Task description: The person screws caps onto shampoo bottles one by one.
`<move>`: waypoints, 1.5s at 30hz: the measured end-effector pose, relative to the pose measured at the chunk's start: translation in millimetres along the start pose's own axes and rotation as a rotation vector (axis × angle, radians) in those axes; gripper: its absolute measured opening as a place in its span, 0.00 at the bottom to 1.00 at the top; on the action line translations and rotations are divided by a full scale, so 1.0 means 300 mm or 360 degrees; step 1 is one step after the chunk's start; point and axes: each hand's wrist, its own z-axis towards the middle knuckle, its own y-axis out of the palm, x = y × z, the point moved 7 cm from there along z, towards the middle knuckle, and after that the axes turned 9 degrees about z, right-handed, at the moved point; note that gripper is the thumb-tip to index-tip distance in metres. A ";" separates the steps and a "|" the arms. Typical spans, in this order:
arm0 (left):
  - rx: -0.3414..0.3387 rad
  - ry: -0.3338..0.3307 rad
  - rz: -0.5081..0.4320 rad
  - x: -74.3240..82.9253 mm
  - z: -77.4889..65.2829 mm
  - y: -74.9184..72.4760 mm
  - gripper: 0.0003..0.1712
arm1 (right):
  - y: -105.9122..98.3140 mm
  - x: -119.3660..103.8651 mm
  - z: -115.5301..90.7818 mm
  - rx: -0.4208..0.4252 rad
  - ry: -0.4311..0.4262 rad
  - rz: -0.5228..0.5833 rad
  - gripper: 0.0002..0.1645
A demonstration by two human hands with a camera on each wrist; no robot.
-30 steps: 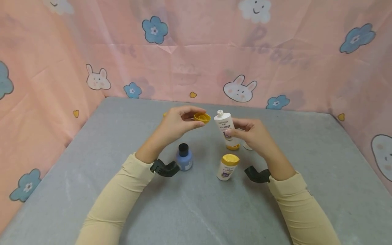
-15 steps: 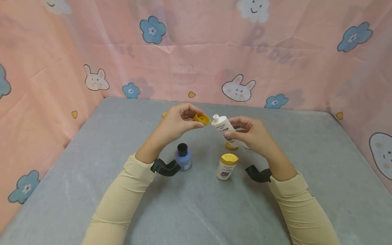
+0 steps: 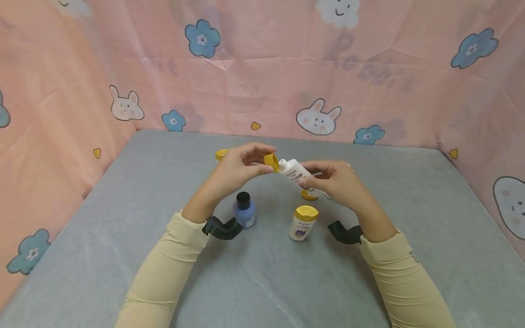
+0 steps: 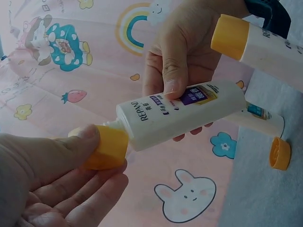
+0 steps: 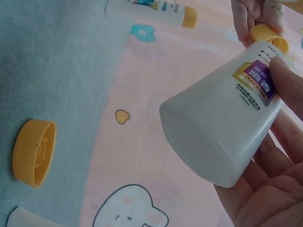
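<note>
Between thumb and fingers, my left hand (image 3: 235, 169) pinches a yellow bottle cap (image 3: 270, 161), its hollow side turned toward the right. My right hand (image 3: 339, 183) grips a white REPAND bottle (image 3: 293, 171) round its body, raised over the table and tilted so its bare neck points left. In the left wrist view, the neck of the bottle (image 4: 173, 117) sits right at the opening of the cap (image 4: 111, 149), which overlaps it there. The right wrist view looks at the bottle's base (image 5: 203, 146), with the cap (image 5: 270, 37) at its far end.
A blue bottle (image 3: 244, 216) with a black cap stands nearest me on the left, a white yellow-capped bottle (image 3: 302, 226) to its right. Behind lies a loose yellow cap (image 3: 309, 195). Another yellow-topped bottle (image 3: 222, 154) is behind my left hand; a white bottle (image 4: 270, 122) is partly hidden.
My right hand has tipped the white bottle leftward and brought its neck up to the cap. My left hand has turned the cap from facing up to facing the bottle.
</note>
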 end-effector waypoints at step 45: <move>-0.0013 0.0303 0.0290 0.052 -0.028 0.025 0.17 | 0.033 -0.003 0.000 -0.0170 -0.0080 0.0065 0.22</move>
